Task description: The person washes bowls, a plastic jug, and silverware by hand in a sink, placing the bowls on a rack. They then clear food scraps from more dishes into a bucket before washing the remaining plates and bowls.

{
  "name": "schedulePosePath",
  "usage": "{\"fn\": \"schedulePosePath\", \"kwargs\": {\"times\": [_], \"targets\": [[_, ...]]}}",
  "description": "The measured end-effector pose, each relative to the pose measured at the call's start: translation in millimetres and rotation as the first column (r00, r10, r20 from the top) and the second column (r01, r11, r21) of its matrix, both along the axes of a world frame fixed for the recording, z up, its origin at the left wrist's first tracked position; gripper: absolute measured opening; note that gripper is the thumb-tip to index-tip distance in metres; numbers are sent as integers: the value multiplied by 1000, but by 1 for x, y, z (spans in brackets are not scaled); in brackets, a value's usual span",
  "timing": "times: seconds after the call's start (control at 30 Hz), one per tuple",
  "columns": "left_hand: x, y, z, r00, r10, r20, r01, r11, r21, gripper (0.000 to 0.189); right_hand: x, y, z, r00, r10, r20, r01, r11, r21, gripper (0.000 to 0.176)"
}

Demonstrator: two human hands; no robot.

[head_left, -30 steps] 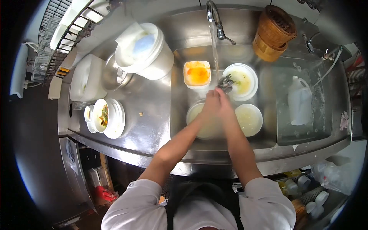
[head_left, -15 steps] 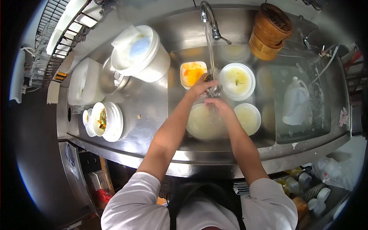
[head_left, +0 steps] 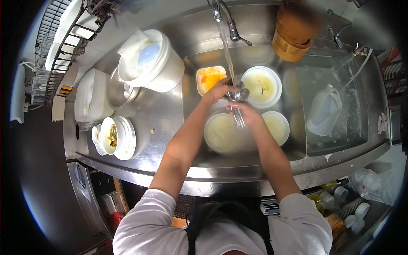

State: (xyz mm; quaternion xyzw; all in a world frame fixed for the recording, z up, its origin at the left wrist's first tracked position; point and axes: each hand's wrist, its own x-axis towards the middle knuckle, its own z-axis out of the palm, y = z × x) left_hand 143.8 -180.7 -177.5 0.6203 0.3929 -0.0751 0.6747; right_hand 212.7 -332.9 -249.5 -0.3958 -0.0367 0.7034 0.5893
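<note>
Over the sink (head_left: 289,148), both hands are closed round a bundle of metal cutlery (head_left: 239,94) under the running faucet (head_left: 220,10). My left hand (head_left: 219,91) grips it from the upper left, and my right hand (head_left: 246,112) holds it from below and the right. Water runs over the bundle. Around the hands are a square bowl with orange residue (head_left: 211,80), a round white bowl with yellowish liquid (head_left: 260,86), a large bowl of cloudy liquid (head_left: 221,134) and a smaller bowl (head_left: 276,126). Which utensils make up the bundle is hard to tell.
A white bucket (head_left: 170,68), a plastic tub (head_left: 91,95), a metal bowl (head_left: 117,89) and stacked dishes (head_left: 127,138) stand on the left counter. Stacked bamboo steamers (head_left: 291,38) stand behind the sink. A plastic jug (head_left: 325,110) lies in the water-filled right basin.
The cutlery shows more clearly between my hands, with handles pointing down. The view has shifted slightly, and the jug in the right basin has turned a little.
</note>
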Motion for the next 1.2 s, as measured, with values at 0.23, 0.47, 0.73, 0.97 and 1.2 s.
{"fn": "schedulePosePath", "kwargs": {"times": [0.23,0.47,0.73,0.97,1.2], "targets": [[-1,7,4,994,-93,-49,96,994,49,64,2,9,10,911,111,397,-88,993,-74,34],[1,7,-43,992,82,97,-101,971,216,42,5,3,11,996,-21,84,22,1000,-8,29],[-7,1,-58,921,259,291,-276,961,18,54,3,15,17,988,-117,100,123,991,-48,26],[-20,-22,-54,942,326,85,-313,940,-135,47,-1,21,-1,940,-155,304,182,981,-62,29],[-31,-27,-56,996,92,20,-94,987,130,20,-5,8,-4,946,-156,283,167,986,-15,31]]}}
